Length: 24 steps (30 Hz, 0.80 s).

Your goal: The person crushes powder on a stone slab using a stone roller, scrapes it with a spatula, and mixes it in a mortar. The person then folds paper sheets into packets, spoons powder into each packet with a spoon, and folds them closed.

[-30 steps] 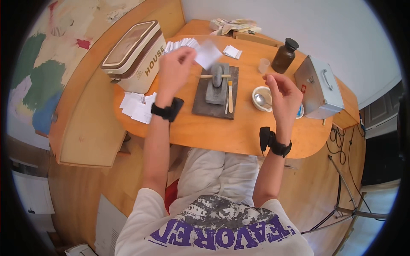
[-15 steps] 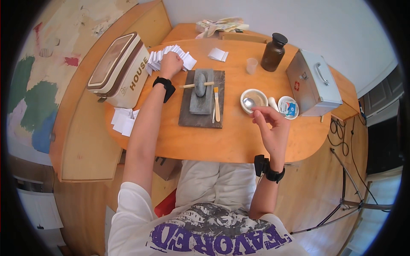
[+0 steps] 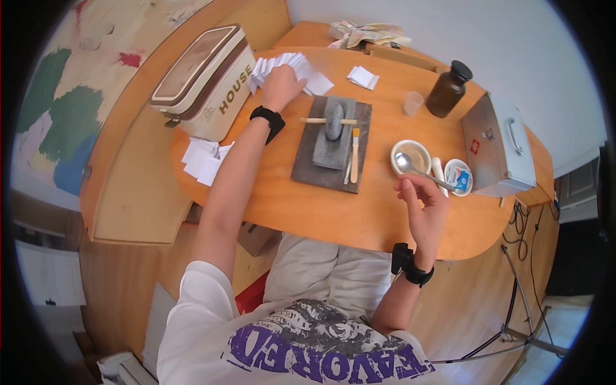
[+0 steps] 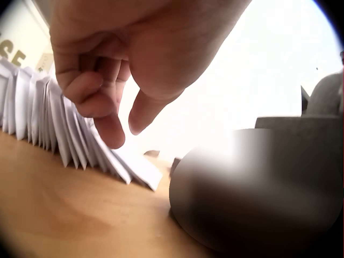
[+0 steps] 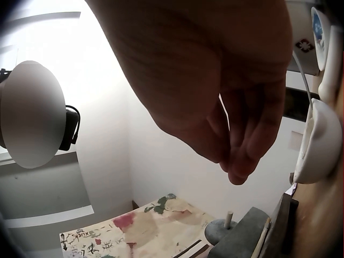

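Note:
My left hand (image 3: 283,88) is over a row of folded white paper packets (image 4: 54,118) standing on edge beside the beige box. In the left wrist view its thumb and forefinger have a gap between their tips, with nothing held. My right hand (image 3: 423,200) hovers in front of a white bowl (image 3: 394,165) of tan powder. Thumb and fingertips come together in the right wrist view, and no object shows there. A metal spoon (image 3: 402,160) leans in the bowl, its handle reaching over a white pestle (image 3: 437,169) to a small dish (image 3: 469,190) with blue-and-white packets.
In the middle a stone wheel (image 3: 333,125) with a wooden axle lies on a grey block (image 3: 327,158), on a dark slab (image 3: 303,168) beside a brush (image 3: 355,163). Behind are a brown bottle (image 3: 447,93), plastic cup (image 3: 412,104) and white papers (image 3: 362,77). A metal case (image 3: 491,154) stands right.
My left hand has carried a white paper left to the packet row, and no longer holds it. My right hand has lowered from beside the cup to in front of the bowl.

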Each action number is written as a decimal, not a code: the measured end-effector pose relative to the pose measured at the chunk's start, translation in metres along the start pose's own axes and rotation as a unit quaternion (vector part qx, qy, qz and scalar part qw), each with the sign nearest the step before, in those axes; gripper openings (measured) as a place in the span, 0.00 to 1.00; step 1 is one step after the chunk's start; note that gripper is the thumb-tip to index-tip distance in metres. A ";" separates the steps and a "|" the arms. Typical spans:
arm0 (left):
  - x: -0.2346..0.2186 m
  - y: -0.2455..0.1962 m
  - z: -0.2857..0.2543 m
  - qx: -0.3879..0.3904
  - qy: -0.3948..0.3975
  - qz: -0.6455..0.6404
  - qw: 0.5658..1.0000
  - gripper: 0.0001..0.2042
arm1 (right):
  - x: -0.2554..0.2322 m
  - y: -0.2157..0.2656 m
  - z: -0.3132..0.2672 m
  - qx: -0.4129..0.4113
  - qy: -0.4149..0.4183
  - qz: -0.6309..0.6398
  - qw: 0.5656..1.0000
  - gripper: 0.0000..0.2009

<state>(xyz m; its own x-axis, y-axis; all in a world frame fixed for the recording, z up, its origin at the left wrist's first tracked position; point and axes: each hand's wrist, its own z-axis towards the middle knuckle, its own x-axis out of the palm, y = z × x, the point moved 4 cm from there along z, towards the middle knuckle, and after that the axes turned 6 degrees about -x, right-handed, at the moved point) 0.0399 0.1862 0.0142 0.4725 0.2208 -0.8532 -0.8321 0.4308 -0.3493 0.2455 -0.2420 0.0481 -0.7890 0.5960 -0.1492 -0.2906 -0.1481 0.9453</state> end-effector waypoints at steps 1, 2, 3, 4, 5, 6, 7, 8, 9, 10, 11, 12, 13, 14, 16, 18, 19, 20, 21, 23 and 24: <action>-0.016 -0.002 -0.008 -0.001 0.015 -0.042 0.999 0.17 | 0.000 -0.002 -0.001 0.002 0.008 0.005 1.000 0.08; -0.038 -0.005 -0.022 0.006 0.033 -0.074 0.997 0.18 | -0.002 -0.004 -0.001 0.003 0.007 0.001 1.000 0.08; -0.058 -0.003 -0.039 0.002 0.033 -0.069 0.997 0.18 | -0.004 -0.006 -0.001 0.004 0.004 -0.004 1.000 0.08; -0.079 0.002 -0.057 0.004 0.040 -0.080 0.996 0.18 | -0.006 -0.009 -0.002 0.002 0.006 -0.008 1.000 0.08; -0.097 0.009 -0.074 0.008 0.046 -0.091 0.995 0.17 | -0.007 -0.010 -0.001 0.004 0.006 -0.005 1.000 0.08; -0.113 0.019 -0.091 -0.003 0.051 -0.074 0.996 0.17 | -0.008 -0.011 -0.002 0.007 0.003 -0.005 1.000 0.08; -0.127 0.031 -0.109 -0.016 0.055 -0.058 0.997 0.17 | -0.007 -0.012 -0.004 0.011 0.001 -0.006 1.000 0.08; -0.137 0.045 -0.126 -0.037 0.074 -0.023 0.996 0.18 | -0.006 -0.012 -0.005 0.013 0.004 -0.005 1.000 0.08; -0.145 0.056 -0.142 -0.059 0.092 0.012 0.994 0.19 | -0.005 -0.012 -0.006 0.020 0.005 -0.003 1.000 0.08; -0.152 0.061 -0.160 -0.061 0.093 0.014 0.994 0.19 | -0.004 -0.012 -0.006 0.026 0.006 -0.001 1.000 0.08; -0.157 0.067 -0.179 -0.076 0.096 0.044 0.992 0.22 | -0.002 -0.011 -0.007 0.027 0.008 0.000 1.000 0.08; -0.160 0.073 -0.194 -0.092 0.098 0.073 0.988 0.26 | 0.001 -0.008 -0.008 0.027 0.014 0.001 1.000 0.09; -0.158 0.076 -0.206 -0.094 0.097 0.074 0.988 0.26 | 0.003 -0.006 -0.008 0.026 0.020 0.001 0.999 0.09; -0.155 0.078 -0.216 -0.089 0.087 0.094 0.988 0.30 | 0.006 -0.004 -0.010 0.025 0.022 0.002 0.999 0.09; -0.152 0.076 -0.225 -0.094 0.098 0.086 0.987 0.38 | 0.009 0.001 -0.012 0.020 0.030 -0.004 0.999 0.09; -0.149 0.080 -0.223 -0.116 0.100 0.067 0.986 0.38 | 0.010 0.008 -0.016 0.013 0.038 -0.002 0.999 0.09; -0.149 0.080 -0.222 -0.137 0.105 0.052 0.984 0.38 | 0.010 0.011 -0.018 0.010 0.045 0.002 0.999 0.10; -0.151 0.077 -0.221 -0.133 0.102 0.048 0.985 0.38 | 0.008 0.015 -0.020 0.005 0.041 -0.001 0.999 0.10; -0.153 0.076 -0.222 -0.146 0.110 0.044 0.982 0.37 | 0.006 0.019 -0.023 0.003 0.045 -0.001 0.999 0.10; -0.161 0.073 -0.222 -0.155 0.113 0.038 0.981 0.37 | 0.003 0.024 -0.027 -0.005 0.045 -0.001 0.999 0.10; -0.165 0.073 -0.223 -0.149 0.103 0.027 0.983 0.36 | 0.000 0.025 -0.028 -0.004 0.039 -0.004 0.999 0.10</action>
<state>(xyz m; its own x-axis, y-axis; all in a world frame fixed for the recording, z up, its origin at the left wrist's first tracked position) -0.1640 -0.0140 0.0430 0.3820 0.0416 -0.9232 -0.9170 0.1414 -0.3731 0.2224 -0.2679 0.0636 -0.8266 0.5338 -0.1784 -0.3006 -0.1509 0.9417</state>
